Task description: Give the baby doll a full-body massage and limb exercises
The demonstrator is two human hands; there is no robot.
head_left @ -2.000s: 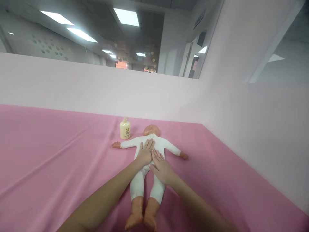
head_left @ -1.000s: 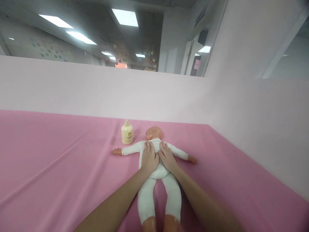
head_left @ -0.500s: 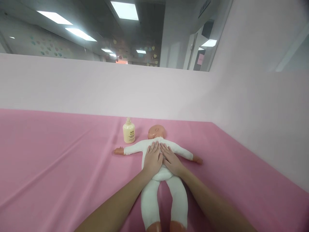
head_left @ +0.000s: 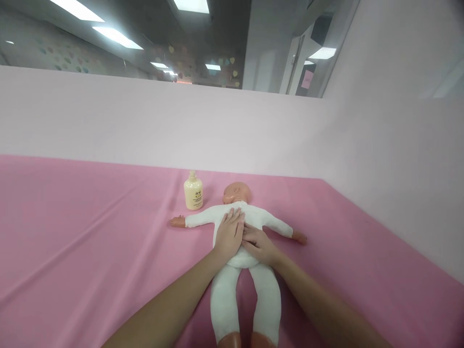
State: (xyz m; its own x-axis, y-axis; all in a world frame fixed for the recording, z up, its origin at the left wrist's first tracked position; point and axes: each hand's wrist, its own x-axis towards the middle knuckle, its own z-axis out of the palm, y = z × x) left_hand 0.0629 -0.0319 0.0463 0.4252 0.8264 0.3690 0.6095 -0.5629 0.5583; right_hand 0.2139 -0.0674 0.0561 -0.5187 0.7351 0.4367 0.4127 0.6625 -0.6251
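A baby doll (head_left: 227,299) with a white cloth body lies on its back, its arms spread and its head turned to the left. My left hand (head_left: 231,235) rests flat on the doll's chest, fingers stretched toward its neck. Beside it, my right hand (head_left: 260,244) lies on the doll's torso with fingers angled left, their tips against or partly under my left hand. Neither hand grasps anything. Past the doll's left-side arm stands a cream pump bottle (head_left: 193,194) with dark print.
The doll and bottle are on a pink sheet (head_left: 90,232) with some creases. A white wall (head_left: 152,125) rises behind it and another along the right. Above the back wall, a glass pane (head_left: 203,43) shows ceiling lights.
My right hand has slid toward the left and lower on the doll's torso, its fingers now turned sideways and meeting my left hand. My left hand stays on the chest. The view has tilted slightly.
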